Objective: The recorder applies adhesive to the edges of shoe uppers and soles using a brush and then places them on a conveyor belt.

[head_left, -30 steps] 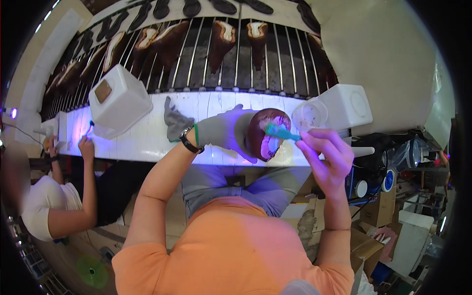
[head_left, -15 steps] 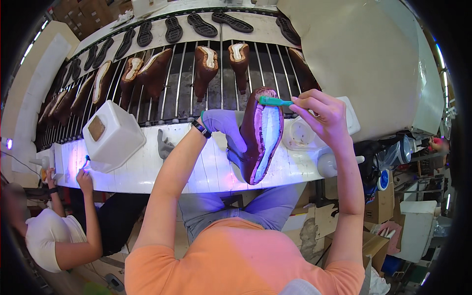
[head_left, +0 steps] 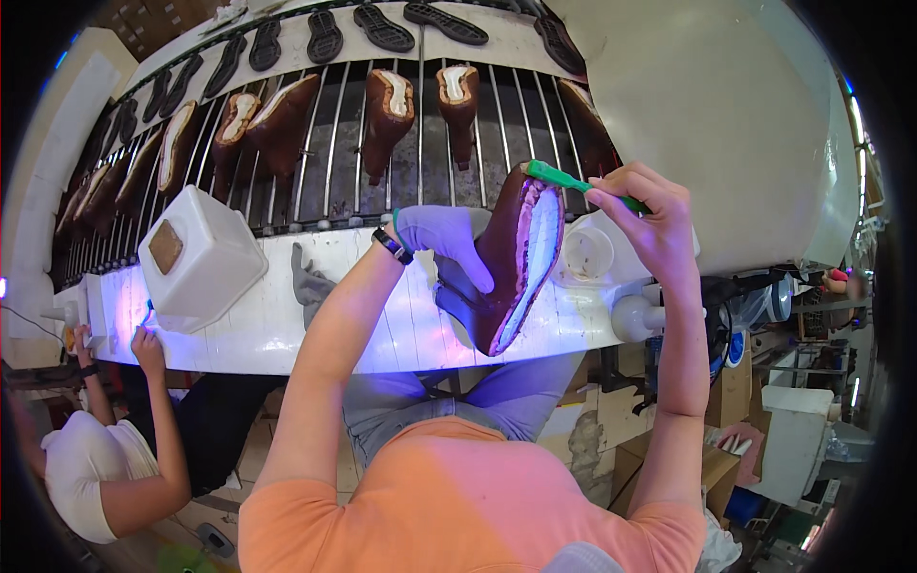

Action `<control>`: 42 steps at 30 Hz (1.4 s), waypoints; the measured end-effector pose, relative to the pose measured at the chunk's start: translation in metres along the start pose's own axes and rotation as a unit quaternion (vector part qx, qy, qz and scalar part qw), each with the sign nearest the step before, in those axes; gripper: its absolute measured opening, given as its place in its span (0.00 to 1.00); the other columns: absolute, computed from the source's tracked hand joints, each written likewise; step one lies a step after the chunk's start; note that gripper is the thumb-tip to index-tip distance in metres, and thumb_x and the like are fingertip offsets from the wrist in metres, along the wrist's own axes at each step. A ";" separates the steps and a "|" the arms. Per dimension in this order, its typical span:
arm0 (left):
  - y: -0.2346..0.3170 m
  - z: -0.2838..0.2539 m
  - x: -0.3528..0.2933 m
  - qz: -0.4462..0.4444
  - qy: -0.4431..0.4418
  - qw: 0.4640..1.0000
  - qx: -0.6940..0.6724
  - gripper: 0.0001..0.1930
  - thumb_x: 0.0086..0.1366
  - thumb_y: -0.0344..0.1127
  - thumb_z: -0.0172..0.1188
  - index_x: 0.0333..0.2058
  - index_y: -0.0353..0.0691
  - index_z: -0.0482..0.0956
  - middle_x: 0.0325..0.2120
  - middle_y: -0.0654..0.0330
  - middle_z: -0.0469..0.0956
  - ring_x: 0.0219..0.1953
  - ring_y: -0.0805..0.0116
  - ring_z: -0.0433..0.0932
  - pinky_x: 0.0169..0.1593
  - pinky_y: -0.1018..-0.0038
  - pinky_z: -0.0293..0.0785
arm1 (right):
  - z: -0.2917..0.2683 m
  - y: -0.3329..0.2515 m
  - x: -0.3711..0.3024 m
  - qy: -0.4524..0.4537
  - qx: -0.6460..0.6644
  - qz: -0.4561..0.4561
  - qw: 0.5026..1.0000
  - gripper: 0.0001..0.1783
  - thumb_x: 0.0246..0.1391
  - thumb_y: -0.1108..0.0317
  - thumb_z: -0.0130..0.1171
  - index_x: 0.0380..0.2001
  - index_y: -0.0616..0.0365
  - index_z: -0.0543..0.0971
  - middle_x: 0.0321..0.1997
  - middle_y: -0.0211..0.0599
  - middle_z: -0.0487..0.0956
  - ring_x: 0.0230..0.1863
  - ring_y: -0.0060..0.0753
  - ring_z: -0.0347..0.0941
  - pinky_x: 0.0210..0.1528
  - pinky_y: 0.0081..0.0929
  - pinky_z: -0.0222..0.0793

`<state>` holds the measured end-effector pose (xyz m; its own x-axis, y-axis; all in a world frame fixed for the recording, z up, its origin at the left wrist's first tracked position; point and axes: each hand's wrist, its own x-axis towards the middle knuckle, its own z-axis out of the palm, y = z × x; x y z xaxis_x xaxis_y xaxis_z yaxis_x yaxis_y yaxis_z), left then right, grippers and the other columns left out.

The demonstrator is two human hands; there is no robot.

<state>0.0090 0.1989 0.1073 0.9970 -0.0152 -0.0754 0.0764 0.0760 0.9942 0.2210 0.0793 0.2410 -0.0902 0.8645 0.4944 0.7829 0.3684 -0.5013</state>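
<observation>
My left hand [head_left: 441, 239], in a pale glove, grips a dark brown boot upper [head_left: 499, 250] without an outsole. The boot is held over the bench with its underside turned up and to the right. That underside [head_left: 541, 253] has a whitish middle, lit bluish, and a pinkish band along its edge. In the bare fingers of my right hand [head_left: 650, 212] is a green brush [head_left: 565, 179] like a toothbrush. Its head touches the rim at the boot's far end. Part of the boot is hidden behind my left hand.
Beyond the white bench [head_left: 277, 329] runs a rack of metal rollers [head_left: 333, 143] bearing several boot uppers. Black soles [head_left: 325, 36] lie along its far ledge. A white container [head_left: 202, 263] and a grey glove [head_left: 310, 284] sit left, a clear cup [head_left: 586, 254] right. A co-worker [head_left: 105, 458] sits at far left.
The boot has tilted, so its underside shows narrower and faces more to the right. The brush has shifted up and right along the far end, its handle now slanting down to the right.
</observation>
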 end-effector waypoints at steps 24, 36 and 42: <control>-0.115 0.086 -0.034 0.079 0.369 0.797 -0.471 0.30 0.66 0.56 0.49 0.58 0.41 0.65 0.50 0.60 0.74 0.50 0.67 0.75 0.56 0.70 0.70 | 0.016 0.053 -0.142 -0.021 -0.171 0.341 0.924 0.09 0.45 0.68 0.65 0.29 0.62 0.80 0.27 0.47 0.80 0.30 0.49 0.77 0.35 0.37 0.70; -0.108 0.067 -0.017 0.141 0.407 0.781 -0.451 0.34 0.65 0.65 0.44 0.57 0.43 0.67 0.50 0.58 0.74 0.49 0.66 0.75 0.55 0.67 0.71 | 0.044 0.095 -0.179 -0.038 -0.121 0.400 0.908 0.12 0.53 0.64 0.61 0.36 0.60 0.82 0.27 0.39 0.81 0.21 0.28 0.74 0.23 0.27 0.66; -0.124 0.033 -0.013 0.123 0.429 0.790 -0.420 0.31 0.65 0.60 0.51 0.53 0.37 0.70 0.45 0.57 0.77 0.43 0.68 0.78 0.54 0.70 0.72 | 0.056 0.098 -0.190 0.103 0.450 0.462 0.757 0.14 0.60 0.66 0.55 0.42 0.67 0.79 0.29 0.35 0.80 0.19 0.16 0.66 0.18 0.11 0.55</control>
<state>-0.0136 0.1572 -0.0124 0.5939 0.7576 -0.2709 -0.5008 0.6115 0.6126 0.2803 -0.0295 0.0579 0.4110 0.8575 -0.3095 -0.2923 -0.1976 -0.9357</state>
